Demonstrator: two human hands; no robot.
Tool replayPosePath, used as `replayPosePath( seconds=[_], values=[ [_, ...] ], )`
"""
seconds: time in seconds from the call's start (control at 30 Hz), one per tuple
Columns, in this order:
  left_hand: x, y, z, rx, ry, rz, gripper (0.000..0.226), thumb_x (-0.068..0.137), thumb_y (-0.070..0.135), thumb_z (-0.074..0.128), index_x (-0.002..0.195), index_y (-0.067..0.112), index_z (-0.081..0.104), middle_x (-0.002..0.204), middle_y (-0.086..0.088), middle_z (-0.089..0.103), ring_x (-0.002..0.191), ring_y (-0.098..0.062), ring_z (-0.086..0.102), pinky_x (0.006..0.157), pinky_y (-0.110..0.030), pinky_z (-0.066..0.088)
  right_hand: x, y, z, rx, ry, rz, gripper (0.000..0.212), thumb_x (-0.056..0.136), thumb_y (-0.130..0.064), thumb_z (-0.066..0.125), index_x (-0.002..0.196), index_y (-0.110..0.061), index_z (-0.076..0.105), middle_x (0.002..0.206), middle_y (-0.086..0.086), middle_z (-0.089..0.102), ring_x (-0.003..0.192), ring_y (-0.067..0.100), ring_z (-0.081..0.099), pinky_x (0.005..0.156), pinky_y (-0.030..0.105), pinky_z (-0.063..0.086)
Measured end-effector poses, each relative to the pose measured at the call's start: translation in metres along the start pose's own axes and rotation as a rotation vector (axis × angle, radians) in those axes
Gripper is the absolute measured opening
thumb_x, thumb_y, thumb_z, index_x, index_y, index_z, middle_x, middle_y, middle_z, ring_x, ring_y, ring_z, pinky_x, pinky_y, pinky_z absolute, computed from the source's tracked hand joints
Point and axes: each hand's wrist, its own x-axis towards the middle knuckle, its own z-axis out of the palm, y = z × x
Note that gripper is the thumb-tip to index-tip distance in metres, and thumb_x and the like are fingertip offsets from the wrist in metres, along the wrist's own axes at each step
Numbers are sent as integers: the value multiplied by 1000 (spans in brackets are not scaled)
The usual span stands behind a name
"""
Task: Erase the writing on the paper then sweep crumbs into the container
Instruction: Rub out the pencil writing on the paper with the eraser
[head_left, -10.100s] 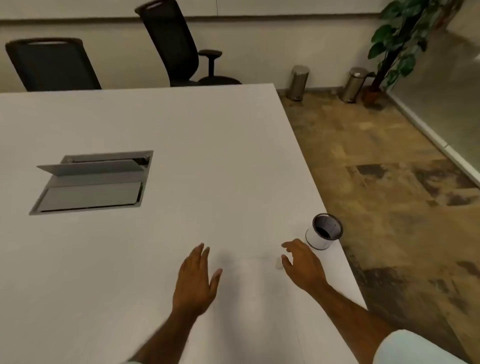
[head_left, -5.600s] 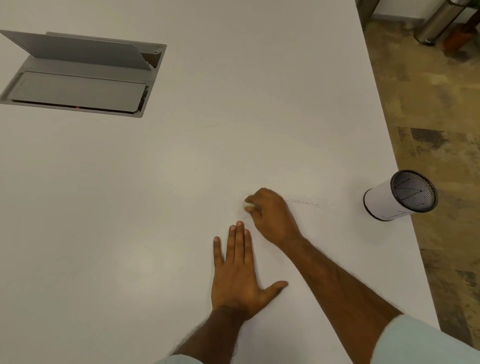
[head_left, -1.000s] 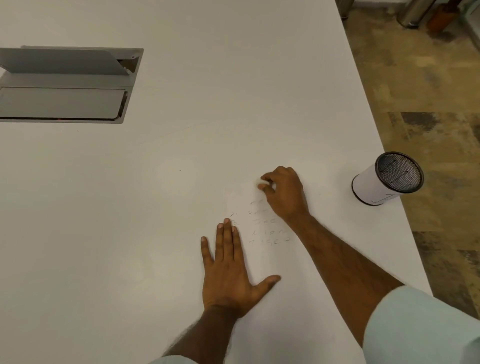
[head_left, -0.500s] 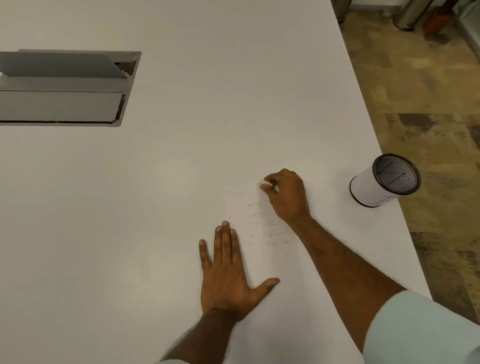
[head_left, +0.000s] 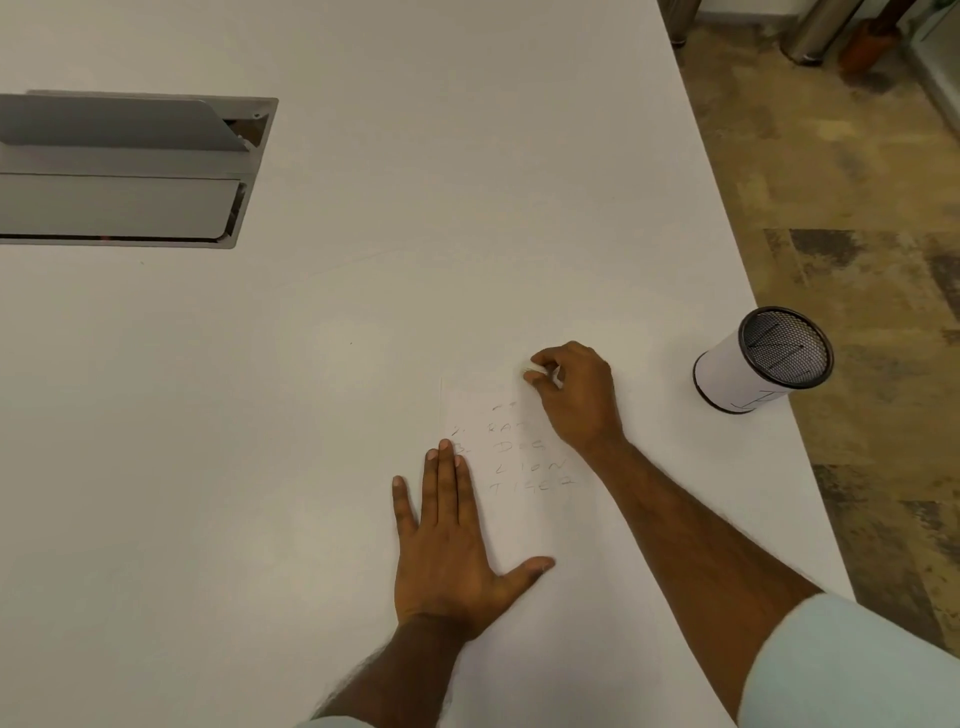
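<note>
Head camera showed little change from half a second before: both hands had stayed put, the right hand (head_left: 576, 400) only a bit higher at the top of the white sheet of paper (head_left: 524, 525). Its arm reached in from the lower right, fingers curled. Thumb and fingertips pinched a small pale lump (head_left: 535, 370), likely an eraser, just above the faint grey pencil words (head_left: 527, 460). The left hand (head_left: 447, 551) lay flat, fingers straight, thumb spread, pressing the paper's left side onto the white table (head_left: 415, 208). The round white cup with a black mesh rim (head_left: 743, 379) stood near the table's right edge, apart from the paper.
</note>
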Motion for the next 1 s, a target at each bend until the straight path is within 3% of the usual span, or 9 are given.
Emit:
replayPosePath(
  seconds=[0.13, 0.3, 0.4, 0.5, 0.63, 0.83, 1.0],
  values=[
    [0, 0, 0, -1, -5, -1, 127, 74, 97, 29, 155, -1, 24, 165, -17, 16, 153, -32, 13, 116, -64, 11, -25, -2, 5, -27, -69, -116, 12, 82, -16, 73, 93, -13, 70, 88, 0, 66, 85, 17, 56, 75, 32, 50],
    [1, 0, 2, -11, -21, -14, 128, 72, 98, 30, 156, 1, 25, 166, -15, 15, 154, -30, 9, 117, -63, 11, -2, -3, 13, -99, -1, -105, 6, 84, -17, 70, 88, -13, 70, 85, 3, 65, 84, 21, 55, 72, 41, 51],
    [1, 0, 1, -16, -20, -16, 129, 72, 99, 30, 156, 1, 24, 166, -15, 15, 154, -29, 9, 117, -63, 10, 1, -6, 13, -48, -5, -44, 9, 84, -17, 71, 92, -14, 70, 90, 1, 66, 88, 18, 56, 78, 38, 51],
    [0, -1, 0, -11, -4, -5, 128, 73, 98, 30, 155, -1, 25, 165, -17, 15, 153, -31, 12, 116, -65, 12, -16, -10, 13, -29, -90, -117, 11, 83, -16, 71, 94, -12, 70, 91, 0, 66, 89, 17, 56, 79, 33, 49],
    [1, 0, 1, -2, 4, -3, 128, 74, 97, 30, 154, -2, 26, 165, -17, 17, 153, -32, 15, 116, -65, 13, -15, -12, 17, -126, -78, -185, 11, 83, -14, 70, 93, -9, 70, 88, 4, 66, 87, 22, 55, 74, 40, 51],
    [1, 0, 0, -8, -16, -12, 129, 73, 98, 30, 155, 0, 26, 165, -16, 16, 153, -31, 12, 116, -63, 10, 4, -14, 16, -41, -59, -48, 12, 84, -21, 71, 94, -14, 71, 91, 2, 67, 88, 18, 57, 80, 35, 50],
    [0, -3, 0, -3, 3, -3, 128, 73, 98, 30, 155, -1, 25, 165, -17, 15, 153, -33, 13, 116, -67, 16, -26, -17, 19, -85, -166, -204, 12, 84, -18, 71, 94, -12, 71, 90, 1, 67, 88, 19, 56, 77, 34, 49]
  ],
)
